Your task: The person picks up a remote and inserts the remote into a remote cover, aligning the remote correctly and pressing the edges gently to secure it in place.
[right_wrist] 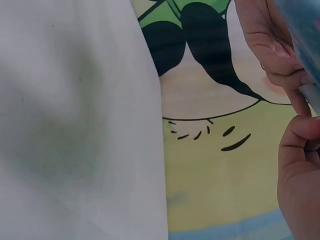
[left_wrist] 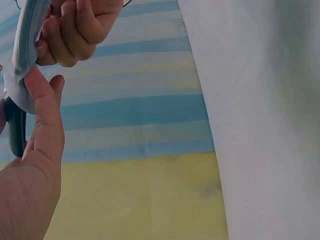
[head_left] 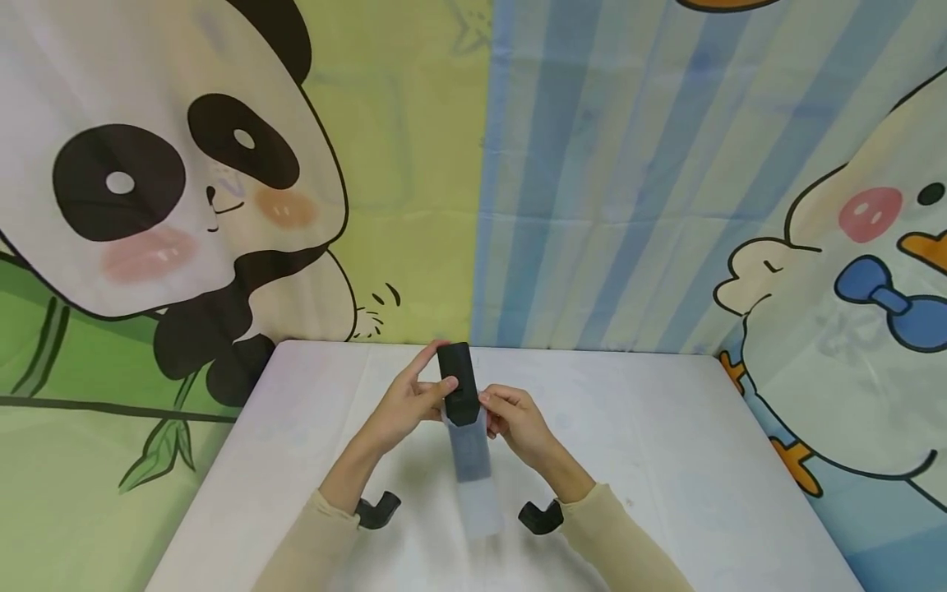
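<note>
In the head view a black oblong object (head_left: 460,403) with squared edges is held up over the table, partly inside a long translucent plastic sleeve (head_left: 471,460). The sleeve hangs down toward the near side, its lower part paler. My left hand (head_left: 399,411) grips the black object from the left, thumb across its front face and index finger at its top end. My right hand (head_left: 521,423) pinches the sleeve's right edge near its mouth, other fingers curled. In the left wrist view the bluish sleeve (left_wrist: 30,40) partly covers the dark object (left_wrist: 17,132).
The white table (head_left: 629,427) stretches beneath both hands. A printed cloth (head_left: 414,164) with a panda and stripes hangs behind its far edge. Black curved pieces, one at the left wrist (head_left: 379,511) and one at the right wrist (head_left: 542,518), stick out by the sleeve cuffs.
</note>
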`<state>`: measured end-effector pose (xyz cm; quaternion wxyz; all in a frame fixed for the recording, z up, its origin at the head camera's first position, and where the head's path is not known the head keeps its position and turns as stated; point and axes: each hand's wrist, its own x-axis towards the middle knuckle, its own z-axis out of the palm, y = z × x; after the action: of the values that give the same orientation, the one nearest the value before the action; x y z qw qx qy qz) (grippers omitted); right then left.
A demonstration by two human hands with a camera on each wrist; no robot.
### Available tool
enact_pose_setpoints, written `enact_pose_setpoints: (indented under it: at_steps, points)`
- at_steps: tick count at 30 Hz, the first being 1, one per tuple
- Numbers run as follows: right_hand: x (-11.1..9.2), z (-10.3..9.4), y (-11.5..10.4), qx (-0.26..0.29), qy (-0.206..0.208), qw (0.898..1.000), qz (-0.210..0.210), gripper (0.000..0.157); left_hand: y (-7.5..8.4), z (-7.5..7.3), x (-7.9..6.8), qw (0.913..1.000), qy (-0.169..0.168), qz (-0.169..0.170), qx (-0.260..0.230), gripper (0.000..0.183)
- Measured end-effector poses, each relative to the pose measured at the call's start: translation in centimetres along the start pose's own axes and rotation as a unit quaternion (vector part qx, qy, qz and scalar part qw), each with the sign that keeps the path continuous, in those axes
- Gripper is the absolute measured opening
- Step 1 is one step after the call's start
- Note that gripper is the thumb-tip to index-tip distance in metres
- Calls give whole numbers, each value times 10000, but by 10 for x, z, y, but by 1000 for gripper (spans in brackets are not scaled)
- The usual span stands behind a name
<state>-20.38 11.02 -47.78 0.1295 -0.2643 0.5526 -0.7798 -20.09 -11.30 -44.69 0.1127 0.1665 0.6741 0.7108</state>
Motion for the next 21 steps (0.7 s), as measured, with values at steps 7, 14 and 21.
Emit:
enact_pose_setpoints:
  at_steps: [7, 14, 21]
  points:
    - [2, 2, 0, 375, 272, 9988, 130, 32, 0, 3, 0, 9999, -48, -117, -88, 68]
    - [4, 1, -3, 748, 178, 9963, 388, 33, -1, 7, 0, 9998, 49, 5, -206, 68]
    - [2, -5, -12, -626, -456, 9953, 580, 29, -3, 11, -4, 9980, 538, 285, -169, 65]
